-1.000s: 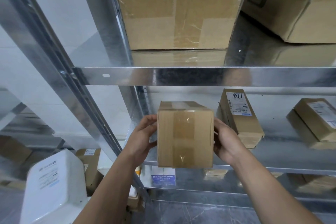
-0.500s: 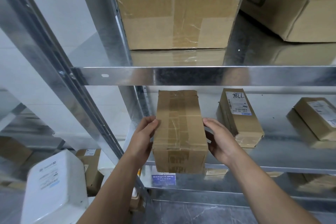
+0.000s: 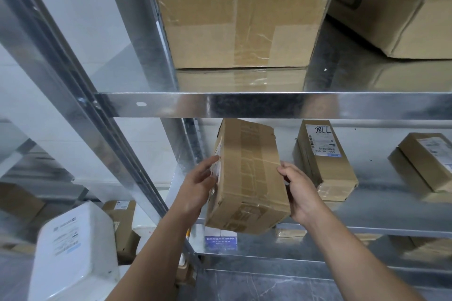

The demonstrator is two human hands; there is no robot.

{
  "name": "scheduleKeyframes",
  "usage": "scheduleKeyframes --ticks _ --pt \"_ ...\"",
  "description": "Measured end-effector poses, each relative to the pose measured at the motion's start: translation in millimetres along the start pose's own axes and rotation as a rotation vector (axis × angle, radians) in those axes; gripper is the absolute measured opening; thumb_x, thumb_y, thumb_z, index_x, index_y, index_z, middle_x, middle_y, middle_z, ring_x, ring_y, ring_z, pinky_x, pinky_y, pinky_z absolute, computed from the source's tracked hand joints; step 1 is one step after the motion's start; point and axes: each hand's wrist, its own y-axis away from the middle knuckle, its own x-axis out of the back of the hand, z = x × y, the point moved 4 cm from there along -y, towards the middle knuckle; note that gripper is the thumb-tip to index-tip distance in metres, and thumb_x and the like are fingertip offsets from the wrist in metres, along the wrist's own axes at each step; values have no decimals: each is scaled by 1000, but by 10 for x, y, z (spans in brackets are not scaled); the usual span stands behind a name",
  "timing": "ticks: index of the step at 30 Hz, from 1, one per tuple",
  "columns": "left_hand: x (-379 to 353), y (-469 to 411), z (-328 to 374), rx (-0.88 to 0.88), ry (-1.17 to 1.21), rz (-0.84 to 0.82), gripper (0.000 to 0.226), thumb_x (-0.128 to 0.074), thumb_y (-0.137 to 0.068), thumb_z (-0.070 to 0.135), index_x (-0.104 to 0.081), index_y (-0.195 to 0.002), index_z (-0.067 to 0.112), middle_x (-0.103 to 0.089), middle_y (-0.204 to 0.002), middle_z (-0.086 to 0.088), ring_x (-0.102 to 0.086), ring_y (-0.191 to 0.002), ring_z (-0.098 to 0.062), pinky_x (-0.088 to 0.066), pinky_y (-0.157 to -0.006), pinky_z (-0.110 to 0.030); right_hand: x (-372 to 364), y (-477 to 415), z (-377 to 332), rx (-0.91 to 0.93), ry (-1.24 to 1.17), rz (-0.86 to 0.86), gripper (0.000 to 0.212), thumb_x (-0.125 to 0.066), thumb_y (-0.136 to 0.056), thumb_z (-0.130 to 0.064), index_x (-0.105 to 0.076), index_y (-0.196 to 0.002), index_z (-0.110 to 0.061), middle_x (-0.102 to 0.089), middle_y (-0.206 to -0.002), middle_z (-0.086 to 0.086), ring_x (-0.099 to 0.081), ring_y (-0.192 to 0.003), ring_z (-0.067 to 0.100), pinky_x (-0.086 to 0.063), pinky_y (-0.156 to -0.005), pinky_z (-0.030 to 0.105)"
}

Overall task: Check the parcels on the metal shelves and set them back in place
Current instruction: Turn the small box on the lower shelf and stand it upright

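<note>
A taped brown cardboard parcel lies lengthwise at the left end of the middle metal shelf, its near end jutting past the shelf's front edge. My left hand presses flat against its left side, where a white label shows. My right hand grips its right side with curled fingers. To the right a second parcel, with a label marked 786, leans on the same shelf. A third parcel sits at the far right.
Two large cartons fill the shelf above. The steel upright runs diagonally on the left. A white box and small brown parcels sit lower left. A blue-labelled item lies on the shelf below.
The parcel has been turned from end-on to lying lengthwise and pushed back onto the middle shelf. Both hands moved forward with it along its sides.
</note>
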Motion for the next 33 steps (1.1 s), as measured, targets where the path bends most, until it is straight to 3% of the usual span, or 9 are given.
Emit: scheduleKeyframes --ticks 3,7,11,14,21,24,26,30,33 --pt "9 -13 -32 39 4 17 52 -68 -97 24 -52 -146 29 -61 -137 -1 -60 -124 -21 -48 -106 -39 48 -33 34 20 -16 45 25 -45 -106 -12 -69 -113 -13 -74 -91 6 -70 -78 20 -57 -64 34" --pt "13 -30 -99 181 116 33 96 -90 -60 52 -51 -143 20 -65 -135 -1 -69 -115 -25 -50 -107 -47 110 -112 132 -11 -28 69 31 -42 -108 -13 -71 -119 -12 -77 -105 12 -73 -89 25 -59 -68 36" --pt "9 -58 -122 215 154 7 63 -88 -75 31 -61 -130 18 -75 -119 -2 -73 -106 -26 -55 -101 -46 130 -174 232 -20 4 91 32 -41 -110 -16 -69 -126 -15 -75 -117 13 -72 -103 28 -59 -79 38" --pt "20 -67 -103 218 225 24 46 -77 -89 19 -58 -131 23 -77 -113 -4 -75 -101 -27 -59 -90 -42 124 -191 259 40 83 153 27 -47 -108 -11 -62 -126 -25 -71 -113 11 -67 -90 26 -55 -75 36" --pt "10 -83 -103 198 189 70 46 -67 -96 27 -54 -139 37 -77 -114 2 -72 -105 -24 -57 -90 -43 -49 -162 257 34 321 131 20 -50 -109 -26 -68 -102 -22 -73 -102 7 -62 -86 13 -48 -76 30" --pt "6 -76 -103 205 151 83 38 -62 -99 31 -56 -135 41 -74 -119 5 -66 -112 -19 -53 -85 -42 -37 -156 261 -60 353 86 35 -44 -106 -52 -69 -101 -28 -71 -107 -6 -59 -113 16 -44 -106 38" --pt "-25 -73 -111 213 119 75 36 -59 -101 33 -56 -136 40 -68 -128 7 -62 -119 -18 -54 -85 -44 -67 -170 276 -98 325 30 47 -40 -103 -62 -73 -108 -30 -77 -108 -5 -64 -115 19 -47 -106 42" --pt "-101 -100 -123 205 80 56 33 -60 -101 30 -59 -134 37 -65 -132 7 -61 -120 -18 -52 -99 -53 -111 -208 244 -62 253 36 41 -48 -101 -61 -63 -127 -33 -75 -116 -1 -68 -112 25 -52 -103 50" --pt "-99 -128 -144 221 85 58 36 -62 -100 28 -58 -135 36 -65 -130 3 -63 -116 -21 -55 -92 -48 -90 -235 186 12 335 52 31 -57 -102 -44 -62 -129 -29 -73 -119 0 -67 -111 23 -53 -102 48"
